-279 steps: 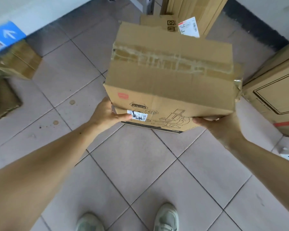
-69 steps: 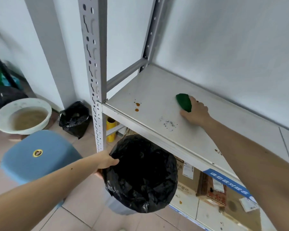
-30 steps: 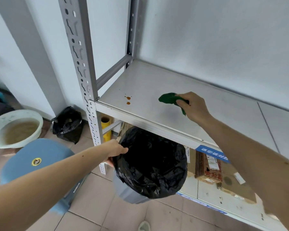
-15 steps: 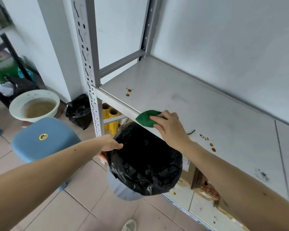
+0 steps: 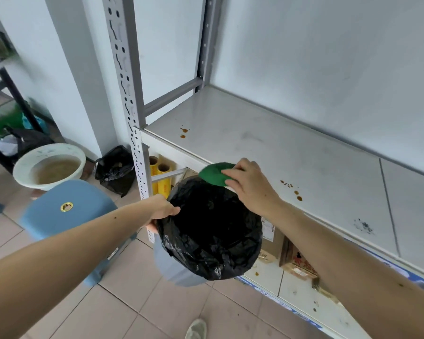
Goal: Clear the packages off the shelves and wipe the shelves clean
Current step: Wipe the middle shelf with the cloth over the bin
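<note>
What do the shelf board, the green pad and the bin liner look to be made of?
Shelf board: probably painted metal, smooth matte grey, panel seam visible. Green pad: looks like a fibrous scouring pad, dull and flexible. Bin liner: thin black plastic film, glossy and crinkled.

White walls (image 5: 328, 57), beige tiled floor (image 5: 123, 311), blue stool (image 5: 66, 216), water basin (image 5: 49, 166).

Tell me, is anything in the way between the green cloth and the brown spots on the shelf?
Nothing visible is. The right hand holds the green cloth at the front edge of the shelf; bare shelf lies between it and the brown spots on one side and the other spots.
</note>
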Tool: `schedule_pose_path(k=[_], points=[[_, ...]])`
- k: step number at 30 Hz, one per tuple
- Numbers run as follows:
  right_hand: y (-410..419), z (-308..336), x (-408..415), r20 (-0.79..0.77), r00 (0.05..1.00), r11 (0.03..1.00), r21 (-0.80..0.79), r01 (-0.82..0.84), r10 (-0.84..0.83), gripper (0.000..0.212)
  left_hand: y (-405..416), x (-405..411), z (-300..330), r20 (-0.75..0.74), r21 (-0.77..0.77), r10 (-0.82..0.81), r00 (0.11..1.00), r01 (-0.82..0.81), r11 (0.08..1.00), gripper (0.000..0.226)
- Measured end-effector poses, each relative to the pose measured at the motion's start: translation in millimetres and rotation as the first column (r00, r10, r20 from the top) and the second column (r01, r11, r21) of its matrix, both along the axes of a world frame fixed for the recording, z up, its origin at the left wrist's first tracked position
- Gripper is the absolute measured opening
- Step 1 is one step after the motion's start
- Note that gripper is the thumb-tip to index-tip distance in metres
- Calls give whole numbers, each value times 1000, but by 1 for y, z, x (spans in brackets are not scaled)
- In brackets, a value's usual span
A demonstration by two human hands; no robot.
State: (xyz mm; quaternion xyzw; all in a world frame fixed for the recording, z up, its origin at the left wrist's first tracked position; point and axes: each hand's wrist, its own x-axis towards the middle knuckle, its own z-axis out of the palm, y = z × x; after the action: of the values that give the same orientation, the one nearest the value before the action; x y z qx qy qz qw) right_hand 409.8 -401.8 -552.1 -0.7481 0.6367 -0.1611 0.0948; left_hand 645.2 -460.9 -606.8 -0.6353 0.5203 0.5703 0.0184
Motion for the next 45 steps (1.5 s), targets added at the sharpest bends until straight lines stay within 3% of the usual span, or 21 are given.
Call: schedule_pose_path(k=[2, 9, 14, 18, 23, 27, 31, 38, 42, 45], points=[[5, 10, -8, -25, 1000, 997, 68, 21, -19, 32, 7, -4, 3, 8, 12, -7, 1000, 6, 1000, 39], [-25, 68, -66, 112, 964, 966, -70, 250, -241, 26, 21, -26, 2, 10, 28, -26, 1000, 25, 999, 39], [-87, 52, -120, 80, 940, 943, -8, 333, -331, 25, 12, -41, -11, 8, 72, -15, 1000, 14, 997, 42], [-128, 25, -146, -31, 928, 924, 94, 372, -370, 23, 8, -55, -26, -7, 92, 31, 999, -31, 995, 42], [-148, 2, -137, -154, 951, 940, 175, 292, -266, 33, 8, -62, -40, 1, 89, 83, 997, -83, 993, 53], [-142, 1, -114, -207, 966, 965, 176, 195, -157, 26, 8, -66, -39, -55, 129, 154, 987, -146, 981, 41], [-114, 0, -86, -206, 977, 979, 205, -6, 49, 29, 4, -64, -28, -51, 111, 153, 987, -147, 983, 38], [-47, 21, -54, -200, 888, 870, 371, -323, 415, 27, 15, -55, -4, -28, 39, 106, 994, -105, 994, 39], [-20, 23, -57, -271, 898, 915, 309, -260, 347, 25, 26, -53, 5, -20, 1, 62, 998, -62, 998, 39], [10, 30, -72, -183, 955, 955, 229, -189, 233, 26, 35, -60, 8, -1, -13, 7, 1000, -7, 1000, 40]])
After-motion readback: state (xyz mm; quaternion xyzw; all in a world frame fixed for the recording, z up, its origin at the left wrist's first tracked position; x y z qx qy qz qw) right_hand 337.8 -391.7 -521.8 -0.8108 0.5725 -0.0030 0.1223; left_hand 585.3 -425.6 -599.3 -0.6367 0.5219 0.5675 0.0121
